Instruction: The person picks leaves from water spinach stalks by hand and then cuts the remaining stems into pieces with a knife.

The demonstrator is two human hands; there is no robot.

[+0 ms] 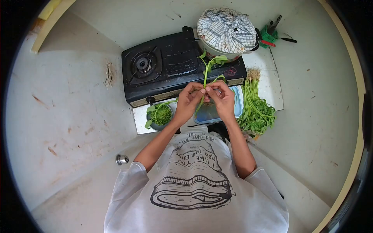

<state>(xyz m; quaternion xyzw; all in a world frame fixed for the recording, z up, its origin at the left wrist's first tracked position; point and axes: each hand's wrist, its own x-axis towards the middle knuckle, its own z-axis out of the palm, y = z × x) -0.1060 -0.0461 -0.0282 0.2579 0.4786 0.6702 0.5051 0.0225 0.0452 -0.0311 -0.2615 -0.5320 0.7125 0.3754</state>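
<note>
Both my hands pinch a green leafy stem point(205, 73), which looks like water spinach, in front of the stove. My left hand point(189, 101) has thumb and fingertips closed on it from the left. From the other side my right hand point(223, 100) grips it, the two thumbs almost meeting. Leaves spread from the stem's upper end, above my fingers. Beneath my hands lies a blue-rimmed tray point(239, 101), partly covered by them. A bowl point(158, 127) of green pieces and leaves stands to the left. To the right lies a bundle of leafy greens point(257, 108) with roots on.
A black gas stove point(176, 50) sits behind my hands. On its right side stands a large pot point(221, 53) under a checked cloth point(227, 29). Pink rubber bands point(230, 71) lie on the stove. A green basket point(268, 37) with knives stands in the back right corner. Walls close in both sides.
</note>
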